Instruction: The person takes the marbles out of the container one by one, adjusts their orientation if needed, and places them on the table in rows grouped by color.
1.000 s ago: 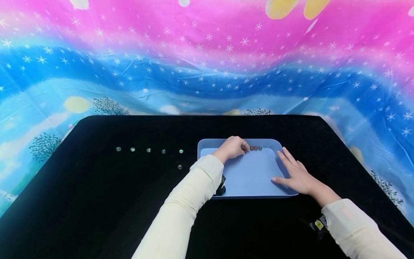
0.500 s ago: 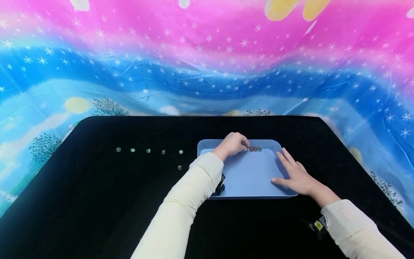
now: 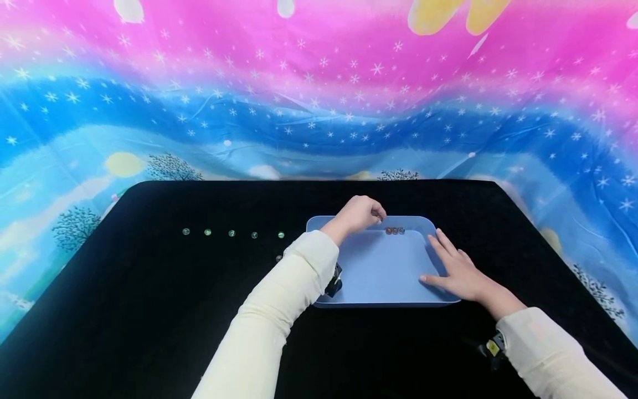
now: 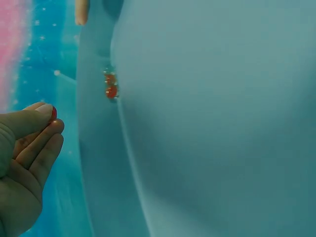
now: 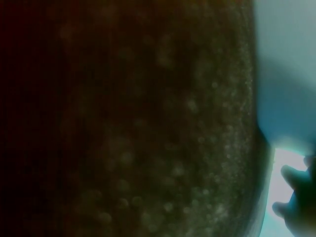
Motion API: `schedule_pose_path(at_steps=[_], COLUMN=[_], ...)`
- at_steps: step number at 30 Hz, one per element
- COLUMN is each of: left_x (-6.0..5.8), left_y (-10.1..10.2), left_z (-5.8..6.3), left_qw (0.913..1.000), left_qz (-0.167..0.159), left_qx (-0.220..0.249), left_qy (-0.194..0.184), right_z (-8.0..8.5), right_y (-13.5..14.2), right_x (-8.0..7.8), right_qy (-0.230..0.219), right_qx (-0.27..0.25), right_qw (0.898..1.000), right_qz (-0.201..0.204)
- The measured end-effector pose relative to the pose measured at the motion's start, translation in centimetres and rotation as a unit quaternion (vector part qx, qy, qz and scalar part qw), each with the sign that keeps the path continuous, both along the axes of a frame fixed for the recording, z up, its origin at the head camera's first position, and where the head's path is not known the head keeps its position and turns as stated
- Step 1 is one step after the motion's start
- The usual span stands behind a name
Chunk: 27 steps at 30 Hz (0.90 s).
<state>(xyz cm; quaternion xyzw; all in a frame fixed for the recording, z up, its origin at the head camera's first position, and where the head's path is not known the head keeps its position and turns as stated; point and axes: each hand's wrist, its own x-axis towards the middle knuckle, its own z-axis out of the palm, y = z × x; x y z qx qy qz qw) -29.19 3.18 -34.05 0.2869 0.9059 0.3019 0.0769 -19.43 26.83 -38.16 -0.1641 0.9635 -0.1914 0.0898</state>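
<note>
My left hand (image 3: pixel 360 213) is raised over the back wall of a light blue tray (image 3: pixel 384 266). In the left wrist view its thumb and fingers pinch a small red marble (image 4: pixel 53 114), mostly hidden by the fingertips. A short row of marbles (image 3: pixel 395 230), reddish and clear, lies inside the tray along its back wall; the left wrist view shows the same marbles (image 4: pixel 111 86) just beyond the hand. With fingers spread, my right hand (image 3: pixel 456 271) rests on the tray's right wall. The right wrist view is mostly dark and blurred, with finger outlines at lower right.
Left of the tray, several glass marbles (image 3: pixel 231 233) form a spaced row on the black tabletop (image 3: pixel 149 310). Another marble (image 3: pixel 279 258) sits nearer, partly covered by the left sleeve (image 3: pixel 284 299). A printed cloth (image 3: pixel 309 111) hangs behind the table.
My left hand has risen from the tray's back edge, away from the marble row, taking a marble with it. My right hand has stayed in place. The view has shifted slightly.
</note>
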Motion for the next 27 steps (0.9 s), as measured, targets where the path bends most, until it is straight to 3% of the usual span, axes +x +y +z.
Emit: schedule_pose_path(at_steps=[8, 16, 27], left_x=[0.9, 2.6, 5.1], left_y=[-0.9, -2.1, -4.2], left_z=[1.3, 2.7, 3.2], left_qw=[0.9997, 0.9977, 0.9913], left_qz=[-0.002, -0.001, -0.004], left_qx=[0.016, 0.054, 0.112], left_qy=[-0.016, -0.041, -0.070], right_z=[-0.2, -0.1, 0.1], right_y=[0.0, -0.1, -0.1], right_x=[0.0, 0.1, 0.1], right_qy=[0.003, 0.004, 0.009], right_qx=[0.008, 0.012, 0.009], right_qw=[1.000, 1.000, 1.000], right_qz=[-0.002, -0.004, 0.006])
